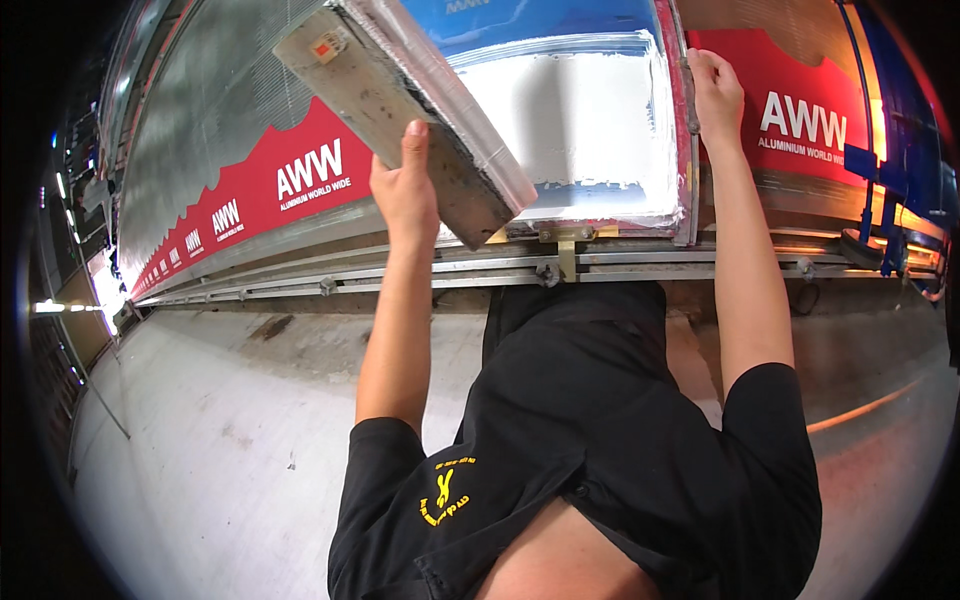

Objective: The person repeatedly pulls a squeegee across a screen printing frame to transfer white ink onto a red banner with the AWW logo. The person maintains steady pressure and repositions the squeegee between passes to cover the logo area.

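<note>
A long flat metal tool point(385, 100) with a stained face, a ridged silvery edge and a small orange label is tilted diagonally in my left hand point(400, 190), thumb on top and fingers behind it. To its right lies a rectangular screen frame point(688, 180) with blue areas and a thick coat of white paste point(590, 120) inside. My right hand point(716, 95) has its fingers curled on the narrow strip at the frame's right edge, beside a small metal fitting. Part of the frame is hidden behind the tool.
Red and silver printed sheets point(240, 190) lie on both sides of the frame. Metal rails point(640, 270) with knobs run along the near edge, close to my body. Blue machine parts point(890, 170) with a wheel stand at the right. A pale floor point(220, 420) is below.
</note>
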The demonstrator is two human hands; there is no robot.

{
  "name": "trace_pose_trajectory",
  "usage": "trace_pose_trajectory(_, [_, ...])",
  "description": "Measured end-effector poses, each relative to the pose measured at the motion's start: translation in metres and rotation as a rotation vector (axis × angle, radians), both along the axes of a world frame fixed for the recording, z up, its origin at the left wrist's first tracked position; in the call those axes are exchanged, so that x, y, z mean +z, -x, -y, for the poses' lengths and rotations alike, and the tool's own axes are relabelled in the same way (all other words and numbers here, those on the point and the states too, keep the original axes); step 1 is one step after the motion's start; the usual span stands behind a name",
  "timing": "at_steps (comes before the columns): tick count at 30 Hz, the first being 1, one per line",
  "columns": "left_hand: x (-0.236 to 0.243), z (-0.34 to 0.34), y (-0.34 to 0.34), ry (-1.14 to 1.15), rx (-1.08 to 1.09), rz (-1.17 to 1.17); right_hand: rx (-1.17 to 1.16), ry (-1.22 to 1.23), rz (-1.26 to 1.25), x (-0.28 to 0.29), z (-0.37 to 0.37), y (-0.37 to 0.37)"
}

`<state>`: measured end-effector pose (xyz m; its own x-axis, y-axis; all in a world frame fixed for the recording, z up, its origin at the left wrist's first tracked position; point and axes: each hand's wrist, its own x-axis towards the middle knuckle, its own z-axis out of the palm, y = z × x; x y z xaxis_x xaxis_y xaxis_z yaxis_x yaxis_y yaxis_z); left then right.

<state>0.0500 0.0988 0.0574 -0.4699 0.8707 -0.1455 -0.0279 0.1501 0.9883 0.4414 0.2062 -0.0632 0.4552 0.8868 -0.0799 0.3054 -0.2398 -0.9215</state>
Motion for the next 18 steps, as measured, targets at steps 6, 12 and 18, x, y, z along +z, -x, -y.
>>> trace_pose_trajectory(6, [-0.002, 0.021, -0.031, 0.025, -0.025, -0.275, 0.016, 0.025, 0.016, -0.003, 0.005, -0.003])
trace_pose_trajectory(12, [0.016, 0.033, -0.027, 0.175, -0.098, -0.509, 0.034, 0.002, -0.002, 0.010, 0.006, -0.006])
trace_pose_trajectory(18, [0.038, 0.030, -0.010, 0.110, -0.067, -0.586, 0.039, 0.023, 0.018, 0.014, 0.012, -0.013])
